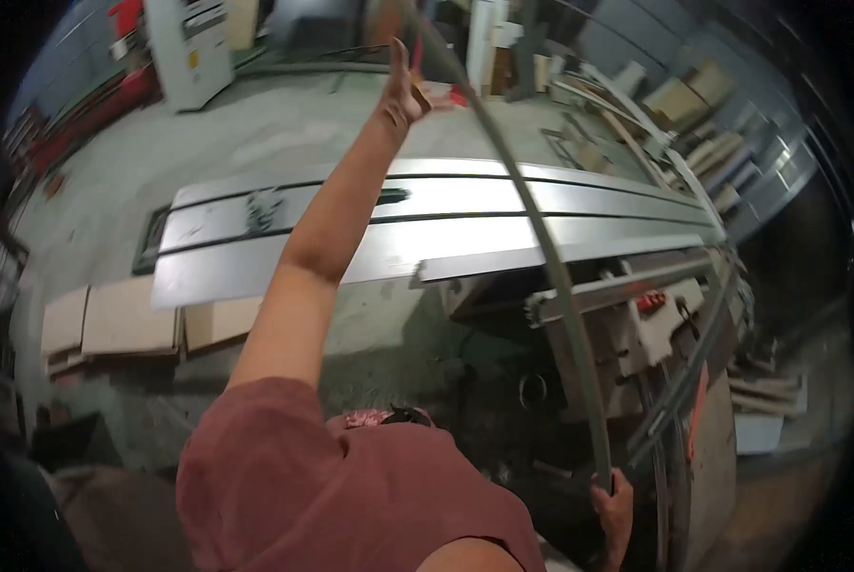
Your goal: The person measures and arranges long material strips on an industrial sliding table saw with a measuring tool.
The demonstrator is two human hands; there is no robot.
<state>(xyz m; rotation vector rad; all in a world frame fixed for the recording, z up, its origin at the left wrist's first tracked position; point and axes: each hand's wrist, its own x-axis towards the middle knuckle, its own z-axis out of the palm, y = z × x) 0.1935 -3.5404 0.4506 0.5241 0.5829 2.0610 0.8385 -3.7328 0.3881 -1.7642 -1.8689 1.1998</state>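
Observation:
A long, thin greyish strip point(541, 229) runs slantwise from the top of the view down to the lower right. My right hand point(615, 510) is wrapped round its lower end, low on the right. My left arm reaches far forward over a slotted metal table point(503, 224). At its end, my left hand point(404, 93) is open, its fingers apart, just left of the strip's upper part. Between that hand and the strip a gap shows. A small dark green object point(393, 195) sits on the table behind my forearm.
Flat cardboard-coloured boards point(131, 319) lie at the left. A machine body with a red part point(650, 302) stands on the right, beside metal rails. A white cabinet point(190, 52) is at the back left. Timber offcuts point(713, 153) are piled at the far right.

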